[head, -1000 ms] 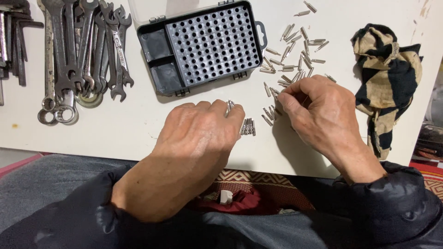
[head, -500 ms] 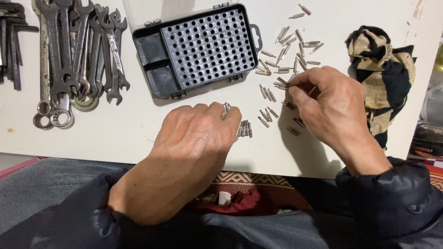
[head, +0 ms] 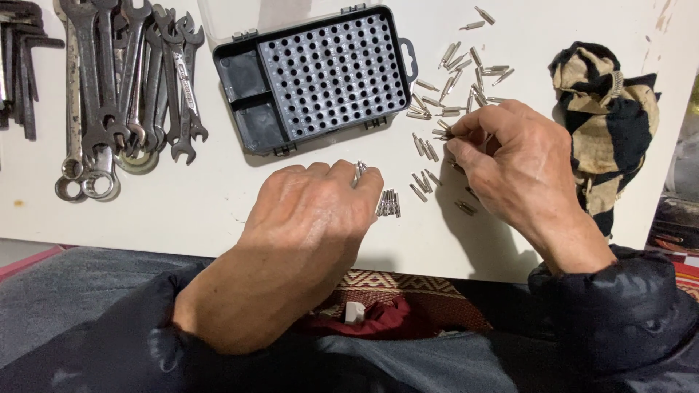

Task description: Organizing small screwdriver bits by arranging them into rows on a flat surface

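Right hand (head: 510, 156) pinches bit (head: 442, 133); bit case (head: 320, 76) holes empty.

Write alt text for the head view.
Two hands sort small metal screwdriver bits on a white table: left hand holds several, right hand picks from the scatter. Behind lie an empty black bit case and wrenches.

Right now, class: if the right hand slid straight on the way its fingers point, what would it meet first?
The right hand points up and left, so it would probably first meet the loose bits scattered just ahead, then the black case. Depth is hard to judge.
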